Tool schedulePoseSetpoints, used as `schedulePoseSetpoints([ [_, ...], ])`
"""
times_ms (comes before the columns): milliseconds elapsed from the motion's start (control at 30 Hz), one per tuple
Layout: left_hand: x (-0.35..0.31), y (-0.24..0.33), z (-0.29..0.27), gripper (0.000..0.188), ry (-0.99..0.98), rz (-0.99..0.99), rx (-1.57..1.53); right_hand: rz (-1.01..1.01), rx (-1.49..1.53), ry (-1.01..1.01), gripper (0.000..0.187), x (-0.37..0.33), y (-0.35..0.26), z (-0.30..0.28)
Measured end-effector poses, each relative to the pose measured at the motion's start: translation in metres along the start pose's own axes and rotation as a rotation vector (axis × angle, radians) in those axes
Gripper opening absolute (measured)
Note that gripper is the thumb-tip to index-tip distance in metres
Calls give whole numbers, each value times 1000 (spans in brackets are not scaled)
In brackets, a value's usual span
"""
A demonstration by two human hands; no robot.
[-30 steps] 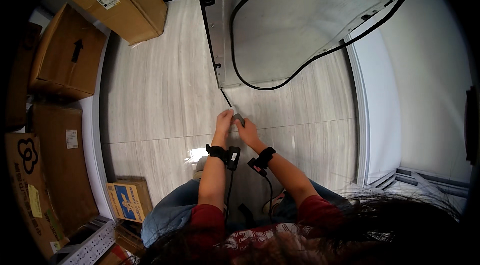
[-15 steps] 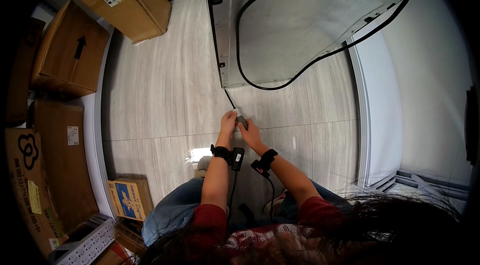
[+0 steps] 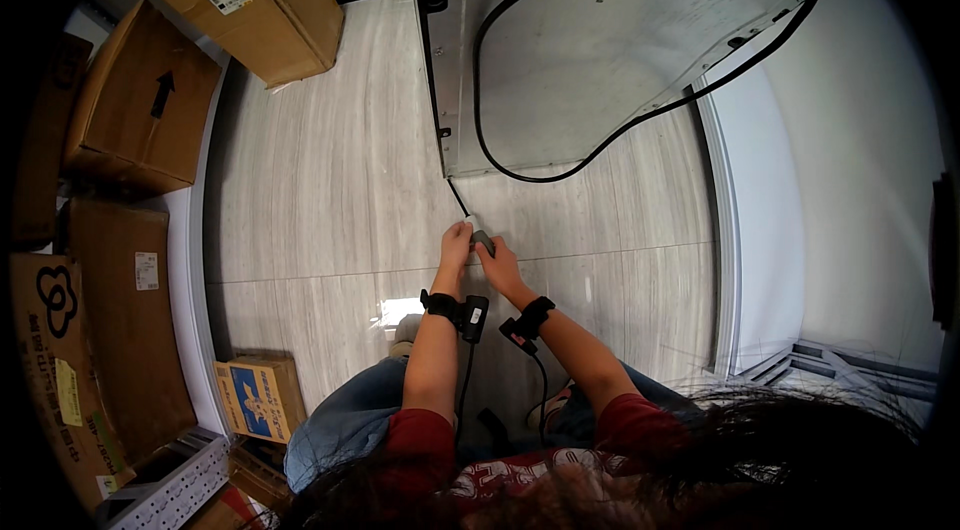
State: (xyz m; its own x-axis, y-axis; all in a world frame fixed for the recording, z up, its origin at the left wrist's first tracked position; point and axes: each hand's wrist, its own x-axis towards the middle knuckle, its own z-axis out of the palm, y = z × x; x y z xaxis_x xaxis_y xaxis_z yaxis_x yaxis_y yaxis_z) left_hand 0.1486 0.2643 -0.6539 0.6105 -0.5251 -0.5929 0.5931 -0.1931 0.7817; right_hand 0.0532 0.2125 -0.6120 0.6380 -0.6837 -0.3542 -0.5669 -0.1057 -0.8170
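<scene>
Both hands have slid slightly nearer on the floor [image 3: 330, 190]; left hand [image 3: 457, 242] and right hand [image 3: 499, 260] pinch a grey plug [image 3: 481, 240] on the black cord [image 3: 500, 165], near the metal panel [image 3: 600, 40].

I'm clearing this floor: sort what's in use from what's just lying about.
In use:
left hand and right hand, both on the plug
black cord
grey metal panel the cord runs over

Lying about:
cardboard boxes
blue and yellow box
white rack
</scene>
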Motion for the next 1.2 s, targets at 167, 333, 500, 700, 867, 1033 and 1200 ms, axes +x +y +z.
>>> schedulePoseSetpoints([
  [167,2,-3,2,30,-14,-10,-49,-81,-132,2,34,1,-8,-7],
  [333,11,-14,-4,28,-28,9,-90,-108,-250,-19,35,-1,-18,-9],
  [500,12,-15,-2,28,-22,18,-52,-87,-250,-26,37,-1,-14,-8],
  [700,5,-11,2,29,-31,-6,-41,-68,-247,-48,38,0,-9,-10],
  [867,4,-10,-1,28,-35,-17,-44,-73,-249,-43,38,-2,-11,-9],
  [1033,-1,-6,5,26,-26,-23,-74,-84,-177,-3,36,-1,-3,-10],
  [1200,5,-4,1,25,20,-26,-89,-79,-7,-67,36,-1,15,-23],
])
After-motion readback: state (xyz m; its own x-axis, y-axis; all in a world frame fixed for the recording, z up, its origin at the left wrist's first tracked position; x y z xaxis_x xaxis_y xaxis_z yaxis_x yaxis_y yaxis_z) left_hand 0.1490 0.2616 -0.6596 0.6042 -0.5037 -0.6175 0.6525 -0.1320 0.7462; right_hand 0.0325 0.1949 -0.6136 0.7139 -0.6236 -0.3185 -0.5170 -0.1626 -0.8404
